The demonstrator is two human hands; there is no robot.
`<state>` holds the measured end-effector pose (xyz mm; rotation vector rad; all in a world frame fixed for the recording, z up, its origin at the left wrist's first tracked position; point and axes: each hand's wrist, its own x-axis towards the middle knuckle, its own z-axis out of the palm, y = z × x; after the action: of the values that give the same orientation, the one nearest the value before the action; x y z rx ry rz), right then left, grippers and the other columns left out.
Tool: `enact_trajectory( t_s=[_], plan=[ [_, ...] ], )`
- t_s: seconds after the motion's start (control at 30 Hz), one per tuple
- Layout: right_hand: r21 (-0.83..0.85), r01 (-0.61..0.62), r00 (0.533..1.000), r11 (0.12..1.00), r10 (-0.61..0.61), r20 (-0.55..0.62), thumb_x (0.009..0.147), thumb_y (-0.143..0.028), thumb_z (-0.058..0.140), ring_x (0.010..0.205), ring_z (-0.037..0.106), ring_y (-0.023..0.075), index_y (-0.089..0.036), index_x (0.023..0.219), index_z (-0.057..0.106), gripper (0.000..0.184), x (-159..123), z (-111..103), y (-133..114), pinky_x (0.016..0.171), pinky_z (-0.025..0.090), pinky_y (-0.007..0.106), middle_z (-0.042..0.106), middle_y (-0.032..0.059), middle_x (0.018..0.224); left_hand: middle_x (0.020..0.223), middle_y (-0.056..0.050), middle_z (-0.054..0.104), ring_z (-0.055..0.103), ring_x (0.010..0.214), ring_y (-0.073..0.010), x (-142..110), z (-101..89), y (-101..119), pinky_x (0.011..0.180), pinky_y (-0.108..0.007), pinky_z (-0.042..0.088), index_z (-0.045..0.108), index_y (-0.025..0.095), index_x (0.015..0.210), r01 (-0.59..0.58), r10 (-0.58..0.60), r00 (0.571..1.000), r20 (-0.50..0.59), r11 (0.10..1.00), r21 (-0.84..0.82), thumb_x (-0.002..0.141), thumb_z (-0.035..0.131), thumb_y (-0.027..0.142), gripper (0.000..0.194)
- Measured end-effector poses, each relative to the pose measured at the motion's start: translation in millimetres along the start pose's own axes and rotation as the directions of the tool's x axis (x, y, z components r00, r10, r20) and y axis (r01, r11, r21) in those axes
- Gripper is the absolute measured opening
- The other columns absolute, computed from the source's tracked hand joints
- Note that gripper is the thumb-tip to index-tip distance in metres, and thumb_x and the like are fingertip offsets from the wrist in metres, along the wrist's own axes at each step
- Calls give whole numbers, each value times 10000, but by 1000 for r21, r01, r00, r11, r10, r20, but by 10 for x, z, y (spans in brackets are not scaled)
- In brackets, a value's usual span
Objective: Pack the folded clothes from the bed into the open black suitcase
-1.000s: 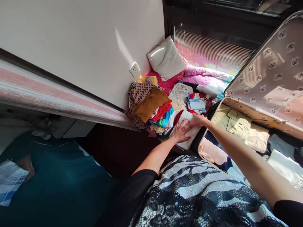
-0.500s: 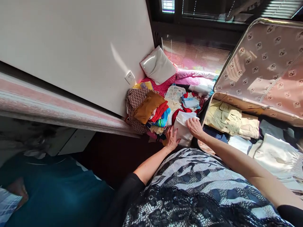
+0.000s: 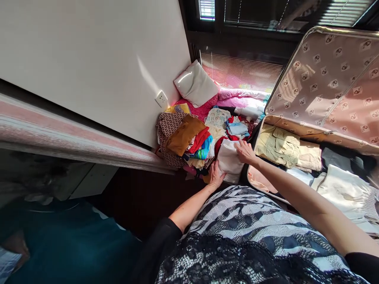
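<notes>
A folded white cloth garment lies in front of me, between the clothes pile and the suitcase. My left hand grips its left edge, thumb on top and fingers along the side. At the upper right corner, my right hand holds the cloth with bent fingers. Just left of it are stacked clothes: a brown folded garment, a red one and a bright blue one. Behind it lie a light blue folded piece and a white patterned one.
An open suitcase with pink printed lining stands at right, holding khaki clothes and white clothes. A white pillow leans in the corner by the wall socket. Someone in teal clothing is at lower left.
My left hand's fingers have drawn in from spread on the cloth to its left edge. My right hand has shifted slightly at the upper right corner. The view has moved a little.
</notes>
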<state>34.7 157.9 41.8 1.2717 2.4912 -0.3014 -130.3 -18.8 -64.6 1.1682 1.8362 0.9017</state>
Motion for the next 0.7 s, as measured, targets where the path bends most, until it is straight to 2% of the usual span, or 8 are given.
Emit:
enact_trajectory(
  t_s=[0.1,0.17,0.27,0.37,0.47,0.53,0.6,0.7],
  plan=[
    [63,-76,990,995,68,122,877,-263,698,1390,511,436,-121,1649,442,826,173,-56,84,1041,458,506,556,284,1540,1520,-224,602,531,1472,-449,33,2,20,1245,-615,412,544,186,1584,68,-68,998,-8,994,85,865,876,518,858],
    [87,-79,983,993,63,171,864,-281,707,1389,534,439,-108,1655,439,853,250,-76,91,1043,480,520,592,281,1515,1457,-204,619,552,1429,-437,68,-19,48,1221,-628,421,546,188,1557,104,-104,995,-14,983,148,837,903,521,870],
    [118,-99,979,988,75,191,860,-335,732,1335,588,417,-104,1602,524,805,306,-104,53,1039,498,489,646,268,1463,1353,-163,619,573,1370,-411,95,-77,103,1206,-584,423,581,190,1459,110,-107,994,-25,984,139,778,941,351,787],
    [160,-106,976,981,72,208,853,-326,751,1232,641,372,-115,1444,678,631,323,-143,28,1025,504,443,718,216,1338,1258,-128,585,574,1332,-409,117,-139,142,1196,-546,414,612,202,1298,113,-111,993,-26,984,139,744,915,183,632],
    [193,-75,987,978,45,156,873,-264,730,1354,559,375,-173,1421,712,555,302,-182,38,1073,482,459,648,195,1483,1234,-105,555,555,1353,-434,167,-157,148,1193,-570,398,583,234,1206,108,-106,994,-20,967,229,748,893,141,560],
    [163,13,995,987,-29,93,911,-221,688,1426,483,391,-180,1413,711,505,230,-186,25,1099,460,501,556,208,1595,1278,-121,554,548,1378,-449,180,-131,151,1179,-584,410,557,238,1219,85,-87,996,-6,950,299,764,890,156,570],
    [87,167,985,982,-170,33,961,-172,619,1377,499,385,-150,1333,730,389,98,-146,-22,1083,451,525,551,228,1582,1350,-160,558,549,1398,-456,154,-81,165,1157,-581,441,534,230,1268,73,-77,997,-3,931,357,775,897,183,614],
    [-14,407,911,913,-407,-59,1061,-160,508,1170,575,317,-143,1248,736,295,-166,28,-120,1021,448,497,656,207,1388,1390,-185,589,587,1367,-460,86,6,195,1086,-560,507,524,232,1337,101,-90,995,-47,895,435,741,928,208,721]
  ],
)
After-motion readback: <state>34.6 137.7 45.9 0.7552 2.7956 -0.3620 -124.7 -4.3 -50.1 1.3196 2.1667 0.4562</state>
